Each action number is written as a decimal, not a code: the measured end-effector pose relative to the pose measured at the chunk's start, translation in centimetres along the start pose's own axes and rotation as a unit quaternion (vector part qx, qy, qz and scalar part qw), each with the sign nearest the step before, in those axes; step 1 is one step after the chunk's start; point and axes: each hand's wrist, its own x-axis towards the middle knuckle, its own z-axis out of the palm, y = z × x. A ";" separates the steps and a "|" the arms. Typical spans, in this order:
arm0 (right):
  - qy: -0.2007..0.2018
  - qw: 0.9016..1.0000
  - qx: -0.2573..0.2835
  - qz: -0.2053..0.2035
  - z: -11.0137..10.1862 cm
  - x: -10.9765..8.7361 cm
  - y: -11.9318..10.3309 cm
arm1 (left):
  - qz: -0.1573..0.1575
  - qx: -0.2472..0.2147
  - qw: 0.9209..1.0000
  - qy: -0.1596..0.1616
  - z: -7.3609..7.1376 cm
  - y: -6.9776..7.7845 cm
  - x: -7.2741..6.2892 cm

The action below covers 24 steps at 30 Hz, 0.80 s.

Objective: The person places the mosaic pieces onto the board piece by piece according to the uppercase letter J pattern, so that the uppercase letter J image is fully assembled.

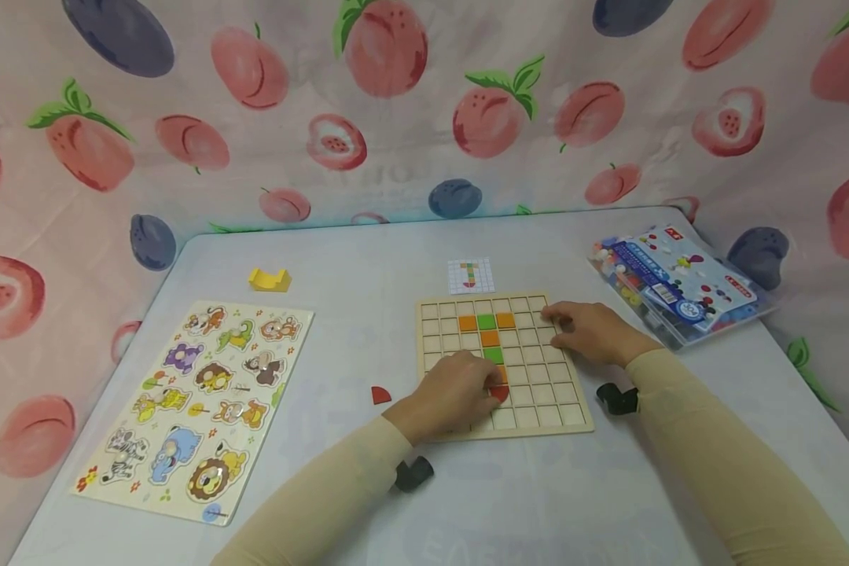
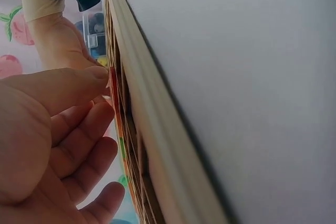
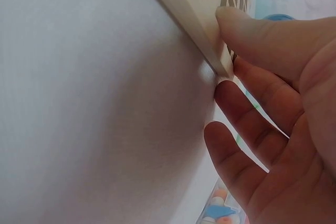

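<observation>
On the table lies a square wooden grid board (image 1: 545, 420). Orange tiles (image 1: 490, 338) and green tiles (image 1: 486, 321) form a T shape in its cells. My left hand (image 1: 456, 393) reaches over the lower cells, thumb and fingertips pinching a red rounded piece (image 1: 499, 393) at the bottom of the column; in the left wrist view the thumb tip meets its red edge (image 2: 112, 77). My right hand (image 1: 594, 330) rests thumb and fingertips along the board's right rim (image 3: 210, 45), its other fingers loosely bent. Another red quarter-circle piece (image 1: 380, 395) lies left of the board.
A small pattern card (image 1: 470, 276) lies behind the board. At left is an animal puzzle board (image 1: 255, 369), with a yellow curved block (image 1: 270, 280) behind it. A clear plastic box (image 1: 679, 283) of colourful pieces sits at back right. Fruit-print cloth (image 1: 396, 173) hangs behind.
</observation>
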 end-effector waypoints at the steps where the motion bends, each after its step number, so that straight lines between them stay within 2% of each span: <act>1: 0.000 1.000 0.000 0.000 0.0 0.0 0.0 | -0.001 0.001 1.000 0.000 0.0 0.0 0.0; 15: -0.001 1.000 -0.002 0.003 -0.1 0.0 0.0 | 0.005 0.022 1.000 -0.005 -0.1 0.4 0.1; 24: -0.002 1.000 0.001 0.004 0.0 -0.1 -0.1 | -0.002 0.013 1.000 -0.003 -0.2 0.3 -0.1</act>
